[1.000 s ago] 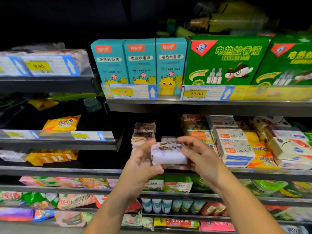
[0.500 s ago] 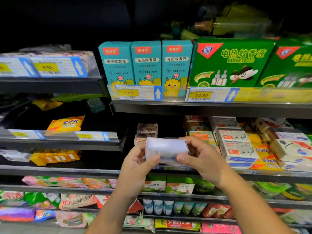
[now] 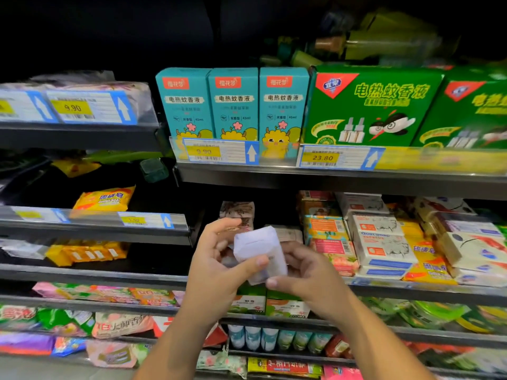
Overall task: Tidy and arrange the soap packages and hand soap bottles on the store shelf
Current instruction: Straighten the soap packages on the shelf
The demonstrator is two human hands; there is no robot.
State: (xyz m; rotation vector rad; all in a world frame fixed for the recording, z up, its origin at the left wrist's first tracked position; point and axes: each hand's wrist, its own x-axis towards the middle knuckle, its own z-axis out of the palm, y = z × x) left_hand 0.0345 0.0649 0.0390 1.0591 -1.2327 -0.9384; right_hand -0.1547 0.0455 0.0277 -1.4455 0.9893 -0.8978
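We hold the pale soap package (image 3: 259,253) just before the shelf (image 3: 411,290) edge; the left hand (image 3: 216,267) curls its fingers round one side, the right hand (image 3: 310,281) pinches the lower corner; its long axis stands near upright, so we judge the matching stack (image 3: 237,211) behind calls for turning it flat.

free gap (image 3: 209,200) beside soap stack (image 3: 237,211)
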